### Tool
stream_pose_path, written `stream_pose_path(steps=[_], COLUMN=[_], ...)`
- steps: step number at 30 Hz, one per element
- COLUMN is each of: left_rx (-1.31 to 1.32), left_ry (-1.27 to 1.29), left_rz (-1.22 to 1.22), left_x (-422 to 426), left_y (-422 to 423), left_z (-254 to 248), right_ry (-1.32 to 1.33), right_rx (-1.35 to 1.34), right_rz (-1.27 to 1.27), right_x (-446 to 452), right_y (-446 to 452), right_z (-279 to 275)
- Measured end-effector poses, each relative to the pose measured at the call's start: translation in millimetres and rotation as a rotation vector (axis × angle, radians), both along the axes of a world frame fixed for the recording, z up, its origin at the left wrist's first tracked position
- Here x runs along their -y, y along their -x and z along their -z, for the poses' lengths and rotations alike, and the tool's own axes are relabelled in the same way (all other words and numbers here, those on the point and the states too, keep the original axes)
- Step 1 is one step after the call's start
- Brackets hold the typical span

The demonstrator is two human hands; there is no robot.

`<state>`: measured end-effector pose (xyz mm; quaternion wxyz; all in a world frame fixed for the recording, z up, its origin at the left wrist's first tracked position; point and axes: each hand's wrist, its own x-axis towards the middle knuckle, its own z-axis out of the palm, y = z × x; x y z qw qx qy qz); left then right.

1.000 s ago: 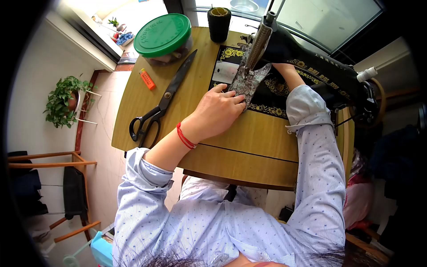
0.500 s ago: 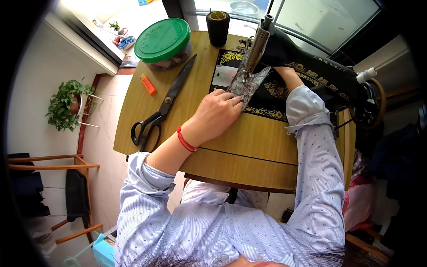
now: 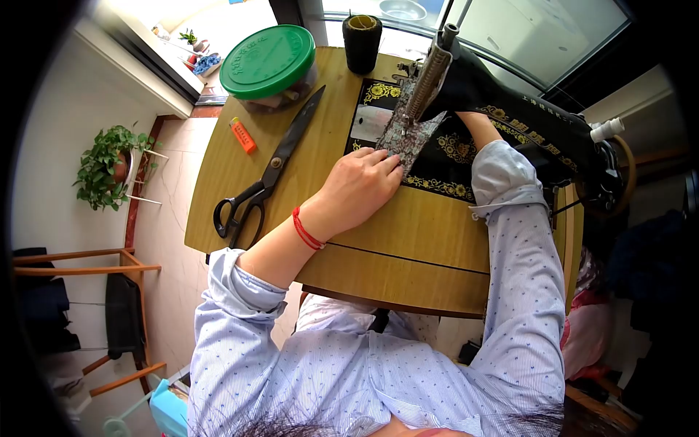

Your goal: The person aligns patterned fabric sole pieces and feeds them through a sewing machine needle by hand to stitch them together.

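Note:
A black sewing machine (image 3: 502, 98) with gold patterns stands on the wooden table. Grey-brown patterned fabric (image 3: 409, 142) lies under its needle area. My left hand (image 3: 360, 186), with a red string on the wrist, rests on the near end of the fabric, fingers close together and pressing it down. My right hand reaches behind the machine's arm; only the wrist and part of the forearm show, and its fingers are hidden.
Black scissors (image 3: 275, 164), an orange lighter (image 3: 242, 135), a green-lidded tub (image 3: 268, 64) and a black thread cone (image 3: 362, 45) stand or lie on the wooden table (image 3: 408, 233). A potted plant (image 3: 109, 167) is at the left, white spool (image 3: 606, 131) at the right.
The view has shifted slightly. The fabric's free corner beside the needle shows less than before. My left hand stays on the fabric, and my right hand remains behind the machine's arm.

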<state>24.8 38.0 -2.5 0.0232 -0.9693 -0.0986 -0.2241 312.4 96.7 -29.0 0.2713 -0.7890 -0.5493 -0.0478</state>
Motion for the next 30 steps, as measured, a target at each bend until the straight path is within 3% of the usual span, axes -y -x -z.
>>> stream_pose_path(steps=[30], left_rx=[0.035], left_ry=[0.008], left_rz=[-0.03], left_x=[-3], left_y=[-9], left_z=[8], right_ry=[0.027], right_rx=[0.054], right_rz=[0.0], right_x=[33], right_y=[-6], right_z=[-2])
